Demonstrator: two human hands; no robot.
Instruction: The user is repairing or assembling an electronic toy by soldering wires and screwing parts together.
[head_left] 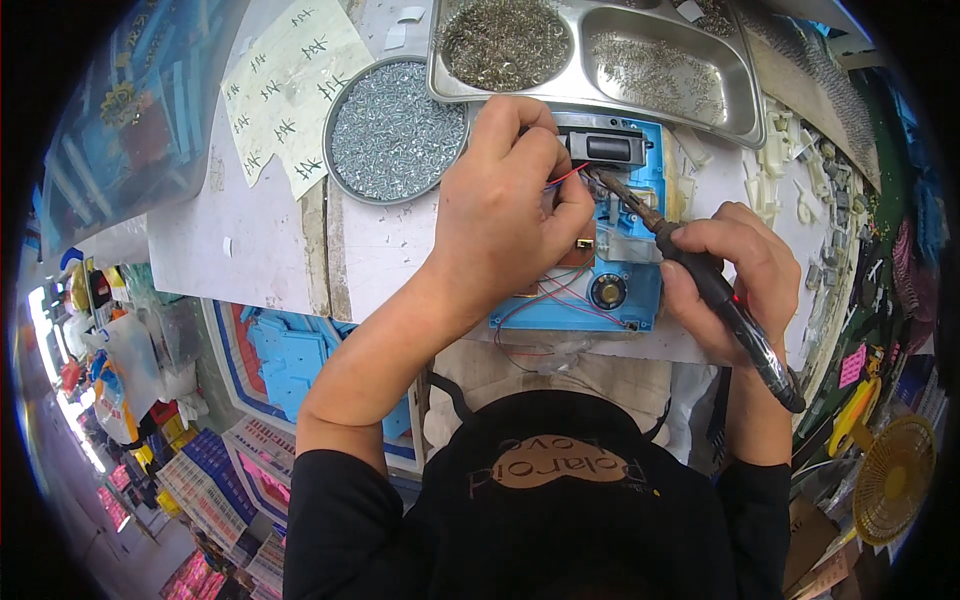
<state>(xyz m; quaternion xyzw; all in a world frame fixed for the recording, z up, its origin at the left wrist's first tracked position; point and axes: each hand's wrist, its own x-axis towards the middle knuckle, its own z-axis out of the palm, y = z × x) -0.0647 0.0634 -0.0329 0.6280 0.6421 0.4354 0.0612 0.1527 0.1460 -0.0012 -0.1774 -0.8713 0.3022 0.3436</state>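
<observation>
A soldering iron (716, 292) with a black handle is gripped in my right hand (748, 262). Its metal tip points up and left, reaching the area just below a grey and black module (610, 149). My left hand (500, 205) is closed in a pinch on thin red and blue wires (569, 175) beside that tip. Both hands work over a light blue plastic housing (645, 312), which holds a small round speaker (608, 291) and loose red wires. My left fingers hide part of the housing, and whether the tip touches a joint cannot be made out.
Left of the housing stands a round dish (335, 160) full of small screws. A steel compartment tray (757, 125) with small metal parts lies behind. White plastic pieces (775, 160) line the right side. Blue plastic shells (290, 350) fill a crate below the table, and a yellow fan (893, 480) is at lower right.
</observation>
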